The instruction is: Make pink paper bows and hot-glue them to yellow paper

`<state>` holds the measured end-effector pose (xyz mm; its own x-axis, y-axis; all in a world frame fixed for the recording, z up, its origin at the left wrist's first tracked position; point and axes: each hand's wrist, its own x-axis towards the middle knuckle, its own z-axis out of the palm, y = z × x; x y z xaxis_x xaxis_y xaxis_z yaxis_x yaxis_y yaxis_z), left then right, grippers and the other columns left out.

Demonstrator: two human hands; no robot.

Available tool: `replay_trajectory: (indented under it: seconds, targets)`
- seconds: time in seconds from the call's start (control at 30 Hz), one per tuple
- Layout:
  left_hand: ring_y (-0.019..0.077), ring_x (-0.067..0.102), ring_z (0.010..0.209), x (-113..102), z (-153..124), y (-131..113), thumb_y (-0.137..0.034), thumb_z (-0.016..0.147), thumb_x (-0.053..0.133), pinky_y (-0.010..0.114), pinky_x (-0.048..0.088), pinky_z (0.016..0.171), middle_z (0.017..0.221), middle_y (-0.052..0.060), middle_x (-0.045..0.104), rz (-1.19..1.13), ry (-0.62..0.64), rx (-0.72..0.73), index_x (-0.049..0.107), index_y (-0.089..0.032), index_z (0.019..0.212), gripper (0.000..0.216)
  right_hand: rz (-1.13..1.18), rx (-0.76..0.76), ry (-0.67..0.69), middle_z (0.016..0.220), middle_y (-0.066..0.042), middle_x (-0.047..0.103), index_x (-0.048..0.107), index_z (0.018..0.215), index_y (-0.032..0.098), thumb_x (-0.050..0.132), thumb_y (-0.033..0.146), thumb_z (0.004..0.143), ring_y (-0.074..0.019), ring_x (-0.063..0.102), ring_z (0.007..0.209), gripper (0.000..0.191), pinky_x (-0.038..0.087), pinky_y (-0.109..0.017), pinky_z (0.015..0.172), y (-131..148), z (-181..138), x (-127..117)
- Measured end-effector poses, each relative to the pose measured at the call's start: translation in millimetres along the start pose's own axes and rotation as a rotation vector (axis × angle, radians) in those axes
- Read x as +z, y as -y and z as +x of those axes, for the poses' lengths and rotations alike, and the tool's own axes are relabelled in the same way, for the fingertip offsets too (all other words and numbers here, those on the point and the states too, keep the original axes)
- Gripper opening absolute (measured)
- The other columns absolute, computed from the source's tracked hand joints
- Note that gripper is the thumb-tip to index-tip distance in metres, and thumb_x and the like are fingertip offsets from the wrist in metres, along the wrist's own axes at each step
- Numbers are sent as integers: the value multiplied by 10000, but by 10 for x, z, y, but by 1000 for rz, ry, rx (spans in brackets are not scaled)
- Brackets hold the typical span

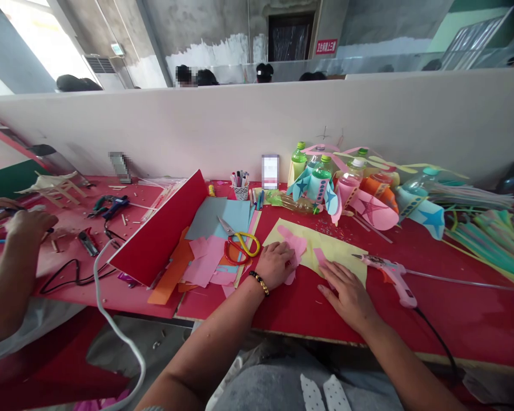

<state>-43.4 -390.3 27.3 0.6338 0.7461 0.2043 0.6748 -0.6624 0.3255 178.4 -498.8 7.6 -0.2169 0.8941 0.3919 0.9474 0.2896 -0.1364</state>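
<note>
Low and centre in the frame, your left hand [275,264] lies open and palm down, its fingers resting on a pink paper cut-out [295,242] that sits on a pale yellow card sheet [329,249]; a beaded bracelet [260,283] circles that wrist. Your right hand [346,298] is open too, fingers spread and flat on the sheet's lower edge, just beside a narrow pink strip [320,256]. Neither hand closes on anything. The thin, matte sheet lies at a slant on a red tabletop [462,325], with a band of red between your hands and the table's near edge [308,335]. Just right of your right hand, a pink hot glue gun [389,275] lies on its side, its black cord [437,337] trailing toward the lower right. Left of your left hand are yellow-handled scissors [244,242], resting on blue-grey card [223,220] and beside loose pink scraps [203,262] and orange paper [171,274]. Beyond the sheet, plastic bottles [321,180] decorated with paper stars stand in a cluster. At the far left, a co-worker's hand [29,225] is over a pinker table surface, separate from yours and well apart.
</note>
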Motion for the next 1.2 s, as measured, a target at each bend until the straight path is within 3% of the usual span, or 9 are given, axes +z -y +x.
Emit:
replay_trajectory:
  seconds: [0.1,0.2,0.37,0.47,0.57,0.7,0.87,1.1,1.2]
  targets:
    - [265,454,1218,-20,-4,-16,-418,861,553,437,392,1030,1335,42,530,-33,-24,-33,587,-252,1199,378,36,-3,-75,1281,-117,600,588,1238,168,477,347,910,-269,522,1194,390,443,-444,991,-21,-5,-10]
    - [220,525,1125,-45,8,-31,-352,867,553,357,409,1013,1191,44,622,-88,-69,-7,653,-212,1060,259,63,-3,-135,1198,-126,642,620,1178,156,498,347,900,-265,564,1129,358,462,-430,969,-57,-19,8]
    - [195,586,993,-97,26,-80,-329,891,515,323,421,983,1019,46,683,-105,-118,8,670,-184,971,227,30,-70,-88,1195,-134,648,634,1150,134,471,375,908,-290,558,1133,378,467,-454,954,-149,-42,113]
    - [198,573,1032,-263,-21,-78,-333,872,554,325,402,1008,1081,48,679,-103,-185,-2,658,-176,1034,249,31,-78,-96,1209,-143,636,621,1163,124,455,410,911,-300,548,1144,416,461,-463,959,-194,-51,154]
    - [195,562,1042,-557,-181,98,-333,883,535,319,421,979,1090,48,678,-77,-235,-99,649,-191,1076,266,50,-73,-119,1186,-142,644,620,1156,143,443,440,911,-305,554,1134,424,462,-472,950,-203,-55,151]
    - [219,556,1068,-927,-546,683,-264,854,537,330,424,958,1119,65,656,135,-137,-482,644,-200,1079,257,90,-94,-156,1154,-151,652,624,1130,146,449,443,908,-309,570,1102,410,469,-472,927,-177,-34,126]
    - [277,550,1108,-1110,-852,1376,-319,764,643,408,407,974,1171,149,611,210,8,-640,587,-123,1142,429,125,-118,-211,1124,-147,663,631,1109,150,470,428,903,-300,589,1059,382,473,-458,917,-170,-9,137]
    - [296,569,1080,-1195,-613,1609,-294,625,774,372,473,875,1116,124,626,213,262,-680,584,-155,1141,567,98,-99,-192,1139,-136,658,627,1138,149,473,424,901,-290,582,1078,394,476,-432,908,-186,-40,130]
    - [245,579,1044,-1234,-455,1625,-321,758,706,404,485,881,1108,96,618,194,350,-675,590,-149,1115,413,95,-102,-189,1138,-144,656,625,1136,140,465,428,905,-291,582,1069,402,476,-435,901,-188,-42,124]
